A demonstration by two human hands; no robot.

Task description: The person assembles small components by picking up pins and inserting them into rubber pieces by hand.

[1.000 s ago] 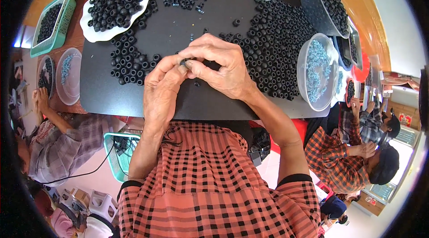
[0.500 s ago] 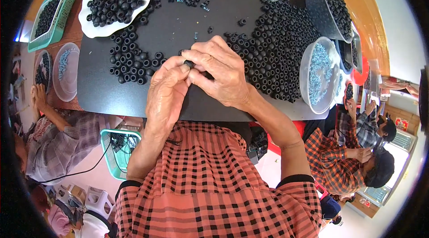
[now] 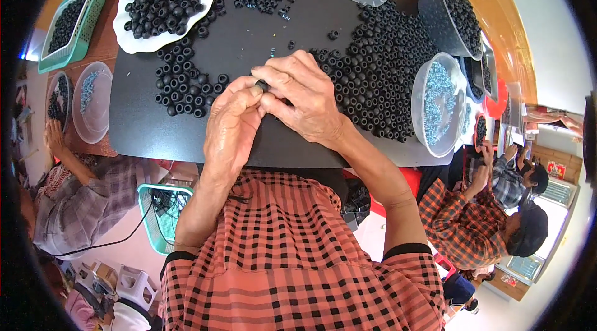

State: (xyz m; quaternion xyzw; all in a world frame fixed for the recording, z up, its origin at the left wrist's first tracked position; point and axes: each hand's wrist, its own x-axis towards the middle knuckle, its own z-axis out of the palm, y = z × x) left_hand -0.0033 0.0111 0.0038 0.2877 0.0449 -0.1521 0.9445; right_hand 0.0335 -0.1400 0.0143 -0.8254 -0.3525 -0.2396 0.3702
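Together our hands meet over the black mat [image 3: 186,126] on the tabletop, left hand [image 3: 231,129] and right hand [image 3: 305,101] both pinching one small black ring [image 3: 262,86] between their fingertips, just above the mat's middle. Left of that ring lies a loose cluster of rings [image 3: 186,85]; right of it a bigger heap [image 3: 379,76], then a clear bowl of screws [image 3: 438,104].

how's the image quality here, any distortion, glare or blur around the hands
Head view: strong fisheye, so the black mat edges bow and the corners go dark. Light is bright and even, with soft glare on the clear bowl. The left hand and right hand look sharp, pinching a small black ring.
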